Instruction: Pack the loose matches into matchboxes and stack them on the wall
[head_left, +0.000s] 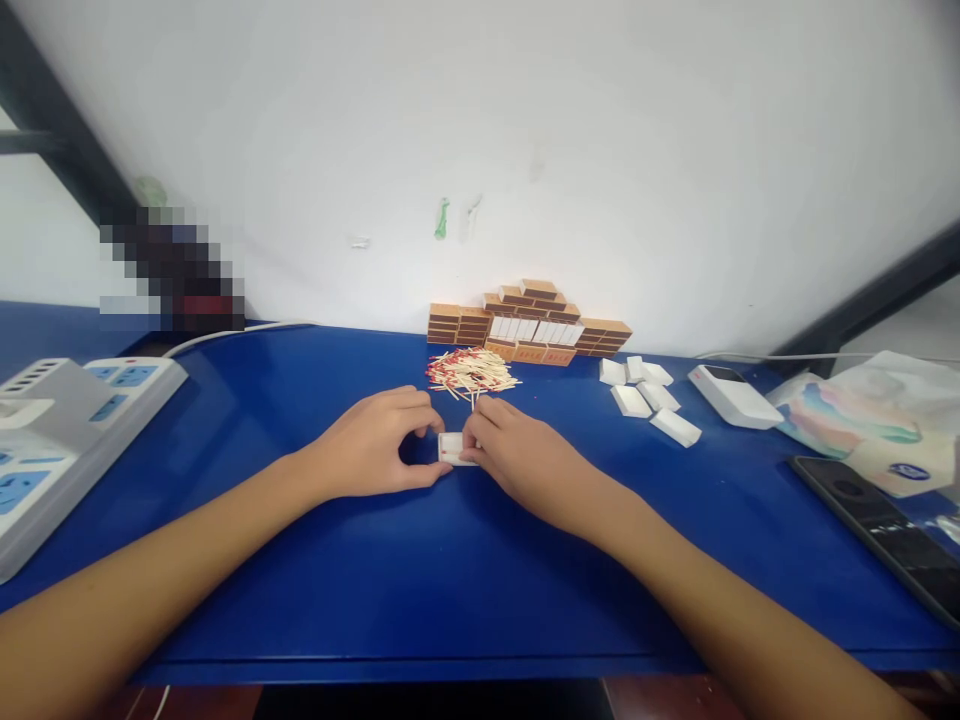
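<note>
A small white matchbox tray (452, 447) lies on the blue table (450, 580), and both hands meet at it. My left hand (375, 440) curls round its left end with fingers bent. My right hand (517, 450) pinches its right side. A few red-tipped matches show inside the tray. Just beyond the hands lies a loose heap of matches (470, 372). Against the wall stands a stack of brown matchboxes (529, 322).
Several empty white trays (651, 398) lie to the right. Further right are a white device (733, 394), a tissue pack (855, 420) and a dark phone (885, 530). A large white power strip (67, 430) fills the left edge.
</note>
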